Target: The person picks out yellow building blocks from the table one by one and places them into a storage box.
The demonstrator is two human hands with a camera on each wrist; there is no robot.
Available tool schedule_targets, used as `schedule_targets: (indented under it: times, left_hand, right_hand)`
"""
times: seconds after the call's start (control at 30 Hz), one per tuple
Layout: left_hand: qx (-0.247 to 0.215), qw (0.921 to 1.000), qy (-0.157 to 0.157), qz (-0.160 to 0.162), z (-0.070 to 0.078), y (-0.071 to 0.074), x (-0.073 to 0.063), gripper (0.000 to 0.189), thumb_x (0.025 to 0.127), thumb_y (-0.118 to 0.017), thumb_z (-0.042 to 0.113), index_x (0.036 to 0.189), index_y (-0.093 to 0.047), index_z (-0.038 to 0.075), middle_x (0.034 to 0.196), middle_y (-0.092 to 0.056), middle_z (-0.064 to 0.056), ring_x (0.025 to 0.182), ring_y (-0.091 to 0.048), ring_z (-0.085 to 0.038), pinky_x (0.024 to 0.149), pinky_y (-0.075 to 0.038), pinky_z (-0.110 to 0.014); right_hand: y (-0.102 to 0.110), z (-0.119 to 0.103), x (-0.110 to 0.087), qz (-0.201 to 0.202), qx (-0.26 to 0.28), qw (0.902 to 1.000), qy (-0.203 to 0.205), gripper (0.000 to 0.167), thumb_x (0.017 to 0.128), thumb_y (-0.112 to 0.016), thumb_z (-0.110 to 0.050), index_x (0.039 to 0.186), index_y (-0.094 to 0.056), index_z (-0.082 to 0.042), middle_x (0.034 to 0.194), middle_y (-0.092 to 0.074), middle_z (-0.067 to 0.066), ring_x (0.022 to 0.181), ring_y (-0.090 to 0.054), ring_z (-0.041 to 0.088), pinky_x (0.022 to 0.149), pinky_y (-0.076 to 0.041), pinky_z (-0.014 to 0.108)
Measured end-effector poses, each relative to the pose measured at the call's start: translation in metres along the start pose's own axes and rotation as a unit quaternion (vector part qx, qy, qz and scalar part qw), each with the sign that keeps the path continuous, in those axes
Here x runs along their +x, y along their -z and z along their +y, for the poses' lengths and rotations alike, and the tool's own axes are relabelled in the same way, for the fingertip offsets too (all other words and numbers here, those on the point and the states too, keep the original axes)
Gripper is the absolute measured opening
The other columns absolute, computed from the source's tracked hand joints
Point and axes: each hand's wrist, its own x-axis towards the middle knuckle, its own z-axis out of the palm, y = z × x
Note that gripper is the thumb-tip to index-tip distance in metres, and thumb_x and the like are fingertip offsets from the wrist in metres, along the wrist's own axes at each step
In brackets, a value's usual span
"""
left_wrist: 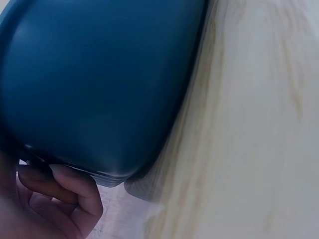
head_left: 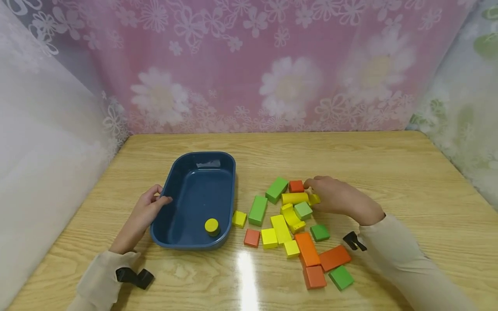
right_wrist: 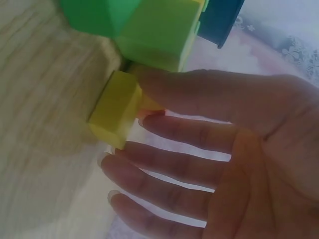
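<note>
My left hand (head_left: pixel 145 211) grips the left wall of a deep blue plastic tub (head_left: pixel 232 185), thumb over the rim. In the left wrist view, curled fingers (left_wrist: pixel 82 191) show beneath the tub's edge. A yellow cylinder block (head_left: pixel 212 226) stands inside the tub near its front right corner. At the far right of a group of blocks, my right hand (head_left: pixel 336 196) reaches around a small yellow block (right_wrist: pixel 115 109). Thumb and fingers are spread and fairly straight beside it; whether they press on it is unclear. A red block (head_left: pixel 296 186) lies just left of the fingertips.
Right of the tub lie several loose blocks: a lying yellow cylinder (head_left: pixel 294 198), a yellow arch (head_left: pixel 291 217), a light green block (head_left: pixel 303 211), a long orange block (head_left: pixel 307 249) and a green block (head_left: pixel 258 210). A yellow cube (head_left: pixel 239 219) sits against the tub. A pink flowered curtain (head_left: pixel 233 86) hangs behind the table.
</note>
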Motion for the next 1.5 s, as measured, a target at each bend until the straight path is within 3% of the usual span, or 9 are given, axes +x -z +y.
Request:
schedule_targets:
  times: [0.37,0.83,1.2,1.5]
  left_hand:
    - [0.005,0.9999,0.001,-0.013,-0.0010,0.0020,-0.0011,0.016,0.095,-0.052,0.012,0.087,-0.039,0.005,0.060,-0.027,0.002,0.054,-0.034,-0.013,0.052,-0.032,-0.029]
    - [0.001,1.0000,-0.001,-0.005,0.0015,0.0017,0.0000,0.015,0.094,-0.053,0.011,0.087,-0.041,0.005,0.061,-0.029,0.002,0.057,-0.040,-0.014,0.054,-0.035,-0.028]
    - [0.002,1.0000,0.001,-0.005,0.0020,0.0014,-0.0015,0.014,0.094,-0.053,0.010,0.087,-0.042,0.004,0.062,-0.035,0.001,0.061,-0.046,-0.015,0.056,-0.038,-0.028]
    - [0.003,1.0000,0.001,-0.005,0.0007,0.0014,-0.0012,0.015,0.094,-0.053,0.011,0.087,-0.042,0.005,0.062,-0.036,0.001,0.062,-0.046,-0.016,0.056,-0.038,-0.029]
  right_hand:
    - [-0.0059,-0.0002,0.0033,-0.012,-0.015,0.9998,-0.009,0.040,0.083,-0.071,-0.008,0.120,-0.058,0.001,0.109,-0.061,0.016,0.100,-0.058,0.032,0.086,-0.049,0.049]
    - [-0.0042,0.0036,0.0050,0.007,-0.030,0.9993,0.019,0.035,0.080,-0.073,-0.001,0.113,-0.060,0.001,0.099,-0.064,0.012,0.090,-0.061,0.027,0.080,-0.051,0.044]
    - [-0.0041,0.0030,0.0050,-0.005,-0.009,0.9999,-0.007,0.041,0.076,-0.068,0.012,0.114,-0.061,0.000,0.103,-0.065,0.015,0.096,-0.061,0.031,0.079,-0.053,0.045]
    - [-0.0041,0.0063,0.0058,0.024,-0.024,0.9994,0.009,0.024,0.078,-0.075,-0.003,0.101,-0.067,-0.001,0.095,-0.066,0.010,0.085,-0.061,0.024,0.075,-0.052,0.043]
